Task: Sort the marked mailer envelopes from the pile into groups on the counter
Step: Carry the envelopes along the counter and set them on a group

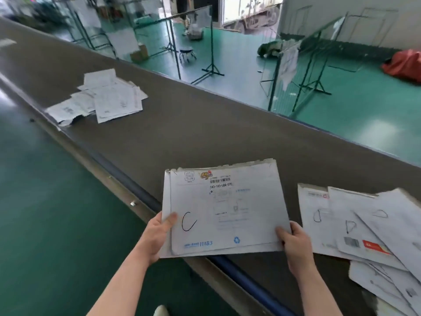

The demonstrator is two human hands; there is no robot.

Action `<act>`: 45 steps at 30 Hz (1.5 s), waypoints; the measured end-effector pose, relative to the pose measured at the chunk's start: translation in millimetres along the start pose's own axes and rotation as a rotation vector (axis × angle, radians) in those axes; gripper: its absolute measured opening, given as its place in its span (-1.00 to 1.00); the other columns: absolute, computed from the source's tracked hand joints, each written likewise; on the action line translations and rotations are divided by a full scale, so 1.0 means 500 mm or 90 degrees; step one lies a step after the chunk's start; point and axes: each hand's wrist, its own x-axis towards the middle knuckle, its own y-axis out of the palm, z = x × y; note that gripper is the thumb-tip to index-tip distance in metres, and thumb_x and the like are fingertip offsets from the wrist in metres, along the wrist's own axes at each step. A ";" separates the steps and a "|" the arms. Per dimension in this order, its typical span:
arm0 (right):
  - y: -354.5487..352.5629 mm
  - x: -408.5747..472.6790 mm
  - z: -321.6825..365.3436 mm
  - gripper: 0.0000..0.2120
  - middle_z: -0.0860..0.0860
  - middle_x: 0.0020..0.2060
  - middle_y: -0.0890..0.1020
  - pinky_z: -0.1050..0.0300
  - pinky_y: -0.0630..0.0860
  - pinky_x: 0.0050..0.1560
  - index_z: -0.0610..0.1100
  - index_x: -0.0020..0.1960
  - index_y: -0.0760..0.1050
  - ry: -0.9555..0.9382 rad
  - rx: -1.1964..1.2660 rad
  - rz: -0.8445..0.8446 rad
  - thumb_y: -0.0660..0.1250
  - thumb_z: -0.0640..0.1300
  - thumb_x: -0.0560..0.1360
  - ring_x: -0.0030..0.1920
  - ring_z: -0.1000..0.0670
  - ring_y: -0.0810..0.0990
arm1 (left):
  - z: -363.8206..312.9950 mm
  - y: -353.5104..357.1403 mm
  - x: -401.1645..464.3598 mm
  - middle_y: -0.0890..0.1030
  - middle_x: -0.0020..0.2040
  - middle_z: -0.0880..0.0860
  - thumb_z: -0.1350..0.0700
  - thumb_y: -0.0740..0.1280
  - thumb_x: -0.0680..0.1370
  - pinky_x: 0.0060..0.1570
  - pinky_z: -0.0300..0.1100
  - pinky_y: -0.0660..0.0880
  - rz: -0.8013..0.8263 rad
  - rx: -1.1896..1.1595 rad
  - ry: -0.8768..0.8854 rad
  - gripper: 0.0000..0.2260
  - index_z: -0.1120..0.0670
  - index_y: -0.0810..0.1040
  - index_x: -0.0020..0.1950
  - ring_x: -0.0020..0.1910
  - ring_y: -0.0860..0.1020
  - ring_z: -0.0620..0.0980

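- Two hands hold one small stack of white mailer envelopes (224,208) just above the near edge of the long dark counter (205,124).
- The left hand (157,233) grips the stack's left edge, with the thumb on top and the fingers curled under.
- The right hand (293,242) grips the bottom right corner the same way, thumb on top.
- The stack has at least three envelopes, going by the edges that peek out at the left and bottom. The exact count is hard to tell.
- The top envelope has a big "C" (188,221) drawn in black pen, a barcode label near its top and a blue recycle sign near the bottom.
- There are two groups of envelopes lying on the counter.
- One group (364,233) lies on the right, just beside the held stack. Three of its envelopes show a drawn "D". They overlap, and the group runs off the picture's edge, so the full count cannot be told.
- The other group (102,96) lies far along the counter on the left. It is a loose heap and too blurry to count.
- A blue rail (248,279) runs along the near side of the counter, under the held stack.
- Past the counter is a green floor (239,58) with several thin green metal stands (211,44), a small stool (187,54) and a red bag (405,63) on the right.
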 end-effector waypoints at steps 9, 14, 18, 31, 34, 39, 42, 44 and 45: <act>0.561 -0.067 0.044 -0.86 -0.12 -0.03 0.67 -0.01 0.56 -0.13 -0.12 0.00 0.55 -0.041 -0.103 0.066 0.33 -0.34 0.58 -0.07 -0.13 0.63 | -0.051 -0.516 0.003 0.73 0.09 0.18 0.11 0.25 0.70 -0.06 0.21 0.64 -0.135 -0.109 0.043 -0.82 0.11 0.56 0.25 0.04 0.71 0.27; 0.788 -0.110 0.102 -0.87 -0.14 -0.01 0.68 -0.09 0.65 0.03 -0.15 0.02 0.54 -0.072 -0.143 0.110 0.32 -0.34 0.56 -0.04 -0.09 0.66 | -0.084 -0.707 -0.002 0.73 0.05 0.19 0.13 0.27 0.70 -0.08 0.22 0.64 -0.241 -0.132 0.034 -0.85 0.10 0.59 0.20 0.04 0.68 0.29; 0.935 -0.101 0.123 -0.87 -0.14 0.00 0.68 -0.03 0.64 -0.01 -0.16 0.01 0.53 -0.042 -0.091 0.155 0.31 -0.36 0.59 -0.04 -0.09 0.67 | -0.102 -0.793 0.027 0.72 0.08 0.18 0.11 0.28 0.69 -0.01 0.29 0.63 -0.273 -0.172 0.014 -0.84 0.08 0.58 0.23 0.09 0.66 0.29; 1.402 0.203 0.247 -0.87 -0.14 0.15 0.64 -0.08 0.57 0.31 -0.13 0.03 0.49 0.123 0.218 0.109 0.26 -0.33 0.66 0.03 -0.09 0.66 | -0.309 -0.932 0.422 0.73 0.06 0.20 0.15 0.28 0.69 -0.12 0.15 0.66 -0.284 -0.139 -0.015 -0.85 0.15 0.57 0.21 -0.03 0.71 0.23; 1.505 0.276 0.334 -0.88 -0.07 0.07 0.62 -0.09 0.55 0.34 -0.14 0.06 0.48 0.114 0.270 0.103 0.25 -0.34 0.66 -0.02 -0.02 0.65 | -0.408 -0.974 0.503 0.75 0.00 0.14 0.16 0.26 0.70 -0.18 0.10 0.66 -0.275 -0.114 -0.004 -0.87 0.13 0.58 0.18 -0.07 0.72 0.18; 1.690 0.394 0.457 -0.64 -0.10 0.23 0.60 0.00 0.69 0.09 -0.24 0.42 0.39 0.072 0.318 0.100 0.26 -0.38 0.64 0.08 -0.04 0.66 | -0.516 -1.069 0.609 0.75 0.02 0.12 0.14 0.26 0.70 -0.10 0.17 0.66 -0.297 -0.106 0.011 -0.87 0.10 0.58 0.19 0.00 0.71 0.22; 1.799 0.465 0.512 -0.66 -0.09 0.24 0.61 0.05 0.70 -0.01 -0.21 0.40 0.41 0.064 0.323 0.081 0.26 -0.37 0.63 0.14 -0.08 0.66 | -0.552 -1.132 0.661 0.75 0.02 0.12 0.14 0.27 0.70 -0.16 0.11 0.66 -0.305 -0.108 0.004 -0.87 0.11 0.58 0.18 -0.03 0.72 0.19; 1.867 0.508 0.541 -0.72 -0.12 0.28 0.58 0.07 0.69 -0.12 -0.16 0.36 0.39 0.055 0.278 0.090 0.27 -0.26 0.66 0.22 -0.14 0.64 | -0.572 -1.181 0.699 0.74 0.02 0.14 0.15 0.27 0.69 -0.17 0.09 0.66 -0.308 -0.124 -0.003 -0.86 0.12 0.58 0.19 -0.02 0.72 0.21; 1.903 0.526 0.547 -0.70 -0.13 0.35 0.54 0.05 0.67 -0.12 -0.14 0.39 0.38 0.064 0.204 0.104 0.27 -0.17 0.67 0.26 -0.15 0.62 | -0.579 -1.213 0.723 0.74 0.03 0.16 0.15 0.28 0.69 -0.16 0.10 0.66 -0.308 -0.133 -0.006 -0.86 0.13 0.57 0.20 -0.01 0.71 0.23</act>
